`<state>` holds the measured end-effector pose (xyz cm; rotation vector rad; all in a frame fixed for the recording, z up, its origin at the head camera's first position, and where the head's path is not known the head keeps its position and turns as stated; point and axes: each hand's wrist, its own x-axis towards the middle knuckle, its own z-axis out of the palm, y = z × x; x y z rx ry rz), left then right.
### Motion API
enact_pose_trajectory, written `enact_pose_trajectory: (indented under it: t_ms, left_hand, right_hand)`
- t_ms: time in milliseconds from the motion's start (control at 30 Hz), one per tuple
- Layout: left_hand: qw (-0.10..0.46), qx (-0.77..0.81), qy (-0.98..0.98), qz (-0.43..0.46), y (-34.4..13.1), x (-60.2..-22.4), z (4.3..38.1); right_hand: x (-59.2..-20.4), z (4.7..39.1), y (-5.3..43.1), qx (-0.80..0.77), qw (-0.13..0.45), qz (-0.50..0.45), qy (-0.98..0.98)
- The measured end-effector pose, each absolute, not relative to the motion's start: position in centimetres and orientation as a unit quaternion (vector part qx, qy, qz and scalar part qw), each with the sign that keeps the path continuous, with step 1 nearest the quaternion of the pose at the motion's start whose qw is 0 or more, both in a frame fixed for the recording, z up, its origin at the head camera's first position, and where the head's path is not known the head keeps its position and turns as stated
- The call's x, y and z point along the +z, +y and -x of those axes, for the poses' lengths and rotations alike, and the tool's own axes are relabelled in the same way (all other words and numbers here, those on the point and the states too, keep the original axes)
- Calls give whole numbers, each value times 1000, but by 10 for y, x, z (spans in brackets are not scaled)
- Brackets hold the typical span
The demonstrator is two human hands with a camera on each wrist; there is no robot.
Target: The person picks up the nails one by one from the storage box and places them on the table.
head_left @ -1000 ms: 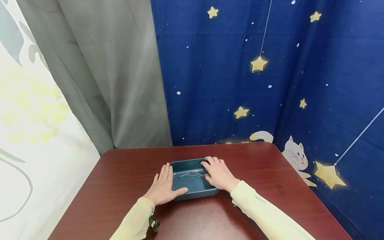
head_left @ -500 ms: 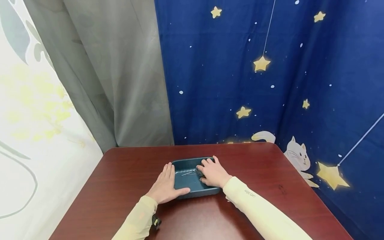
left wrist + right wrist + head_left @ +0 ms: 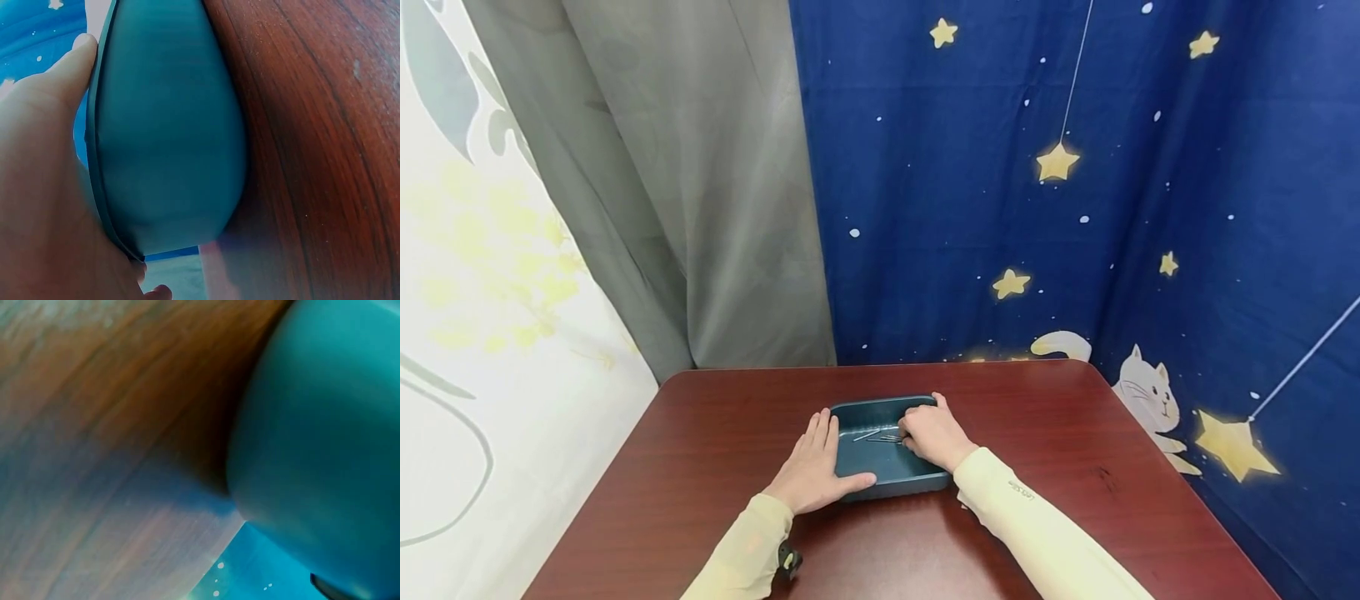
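A dark teal rectangular tray (image 3: 868, 463) sits in the middle of the table in the head view. Thin metal rods, nail-like in shape, (image 3: 872, 437) lie inside it. My left hand (image 3: 811, 467) rests on the tray's left end, fingers straight along the rim and thumb over the front edge. The left wrist view shows that hand (image 3: 44, 131) against the rim, beside the tray's outer wall (image 3: 169, 125). Over the tray's right end, my right hand (image 3: 937, 435) reaches in with fingers curled round some rods; their ends show beside the fingertips. The palm side is hidden.
A reddish-brown wooden table (image 3: 730, 417) carries the tray. Behind it hang a grey curtain (image 3: 752, 208) and a blue star-patterned curtain (image 3: 925, 208). In the right wrist view, the tray's outer wall (image 3: 319, 437) stands close to the camera.
My right hand has moved slightly left and its fingers have curled in. The rods have shifted together, fewer of them showing now. My left hand has kept its place on the rim.
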<state>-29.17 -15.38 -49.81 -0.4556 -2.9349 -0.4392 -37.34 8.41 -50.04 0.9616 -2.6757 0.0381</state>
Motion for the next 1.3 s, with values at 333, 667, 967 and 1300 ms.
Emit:
enact_pose_trajectory:
  t_ms: [333,667,967,1300]
  left_hand:
    - [65,-148,-975,151,-154,-494,290]
    - [55,-153,-977,140,-152,-495,290]
    - [69,-161,-976,127,-152,-497,293]
    - [69,-160,-976,129,-153,-496,292]
  right_hand:
    - [-500,374,85,19,162,-330,-930]
    - [-499,372,86,28,177,-330,-927]
    - [-493,370,85,38,204,-345,-915]
    - [-490,369,86,78,252,-375,-889]
